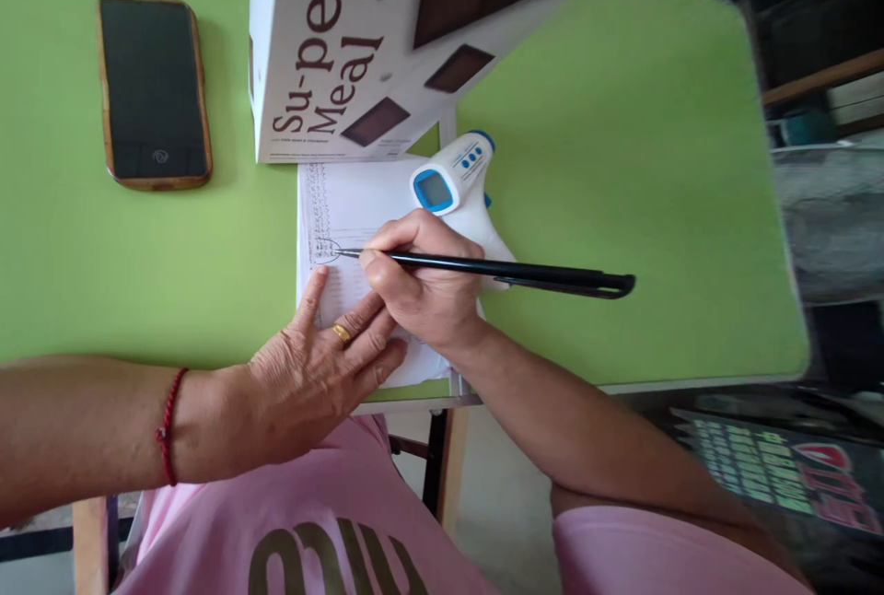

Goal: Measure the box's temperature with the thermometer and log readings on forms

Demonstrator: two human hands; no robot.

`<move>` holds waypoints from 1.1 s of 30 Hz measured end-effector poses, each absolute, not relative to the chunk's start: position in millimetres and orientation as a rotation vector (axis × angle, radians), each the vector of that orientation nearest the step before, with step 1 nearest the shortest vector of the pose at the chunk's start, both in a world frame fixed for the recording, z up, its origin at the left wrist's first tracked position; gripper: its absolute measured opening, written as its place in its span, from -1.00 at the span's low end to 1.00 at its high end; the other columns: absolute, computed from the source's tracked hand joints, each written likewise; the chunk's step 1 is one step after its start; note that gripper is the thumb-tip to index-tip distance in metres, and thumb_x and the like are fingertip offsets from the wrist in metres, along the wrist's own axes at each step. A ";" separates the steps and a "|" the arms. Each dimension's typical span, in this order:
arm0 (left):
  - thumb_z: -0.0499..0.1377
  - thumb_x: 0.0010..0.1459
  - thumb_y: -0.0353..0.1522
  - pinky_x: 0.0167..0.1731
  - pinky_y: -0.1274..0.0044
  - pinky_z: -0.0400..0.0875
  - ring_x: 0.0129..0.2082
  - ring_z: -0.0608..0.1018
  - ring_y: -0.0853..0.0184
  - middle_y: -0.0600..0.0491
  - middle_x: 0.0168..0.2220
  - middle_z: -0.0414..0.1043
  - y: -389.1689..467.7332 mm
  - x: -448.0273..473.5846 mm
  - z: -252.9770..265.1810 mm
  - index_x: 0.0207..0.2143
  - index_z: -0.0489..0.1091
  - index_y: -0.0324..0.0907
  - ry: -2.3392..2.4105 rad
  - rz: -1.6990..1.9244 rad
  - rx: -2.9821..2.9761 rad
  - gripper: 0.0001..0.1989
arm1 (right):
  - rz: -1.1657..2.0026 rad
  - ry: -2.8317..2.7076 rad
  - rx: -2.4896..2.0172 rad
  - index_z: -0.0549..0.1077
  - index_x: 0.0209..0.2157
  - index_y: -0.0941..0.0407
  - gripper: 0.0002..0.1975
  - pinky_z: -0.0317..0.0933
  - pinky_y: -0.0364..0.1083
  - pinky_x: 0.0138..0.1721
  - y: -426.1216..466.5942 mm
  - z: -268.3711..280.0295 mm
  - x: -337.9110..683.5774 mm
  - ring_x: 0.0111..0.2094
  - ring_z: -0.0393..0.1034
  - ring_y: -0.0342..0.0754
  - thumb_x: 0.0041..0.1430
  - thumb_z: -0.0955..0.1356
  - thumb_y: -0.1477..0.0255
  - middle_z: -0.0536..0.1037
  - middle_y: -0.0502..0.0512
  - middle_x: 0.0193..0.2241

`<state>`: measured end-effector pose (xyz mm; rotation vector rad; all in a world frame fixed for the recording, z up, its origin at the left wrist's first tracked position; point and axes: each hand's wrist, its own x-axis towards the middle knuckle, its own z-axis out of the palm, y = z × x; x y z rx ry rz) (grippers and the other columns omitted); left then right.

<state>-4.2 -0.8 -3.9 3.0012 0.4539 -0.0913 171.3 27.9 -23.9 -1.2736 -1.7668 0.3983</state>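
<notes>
A black pen point(525, 273) is gripped in my right hand point(428, 286), its tip touching the written paper point(352, 199). Handwritten lines and a drawn curve show by the tip. My left hand point(324, 365) lies flat over the lower part of the sheet with its fingers spread, a ring on one of them. Just beyond my right hand rests a white and blue infrared thermometer point(456, 176), partly on the paper, its handle partly hidden by that hand. The base of a white box point(387, 5) printed "Su-per Meal" meets the paper's far edge.
A phone point(156, 88) in a brown-edged case lies at the left of the green table point(656, 162). The table's near edge runs close to my body. Dark items and a printed dark package point(773, 466) are off its right side.
</notes>
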 end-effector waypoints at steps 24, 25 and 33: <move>0.15 0.24 -0.26 0.30 -0.19 0.19 0.47 0.05 -0.10 -0.09 0.46 0.07 -2.3 -5.3 -5.4 0.40 0.18 -0.11 0.475 -0.039 3.010 -0.32 | 0.465 -1.777 -1.354 0.35 -0.46 0.02 -0.77 0.25 -0.13 -0.54 26.6 -21.5 169.3 -0.59 0.30 -0.18 0.26 0.35 0.27 0.46 -0.10 -0.61; 0.15 0.24 -0.26 0.29 -0.19 0.19 0.48 0.05 -0.11 -0.09 0.46 0.07 -2.4 -5.4 -5.5 0.40 0.18 -0.11 0.479 -0.039 3.010 -0.32 | 0.466 -1.775 -1.345 0.35 -0.46 0.02 -0.78 0.24 -0.14 -0.55 26.7 -21.4 169.3 -0.60 0.29 -0.18 0.26 0.35 0.29 0.45 -0.11 -0.61; 0.15 0.24 -0.23 0.30 -0.19 0.17 0.48 0.05 -0.09 -0.08 0.46 0.05 -1.8 -3.6 -4.3 0.41 0.16 -0.10 0.474 -0.072 3.010 -0.30 | 0.464 -1.777 -1.312 0.34 -0.46 0.03 -0.80 0.22 -0.16 -0.55 26.8 -22.4 169.4 -0.60 0.29 -0.19 0.24 0.36 0.33 0.43 -0.13 -0.61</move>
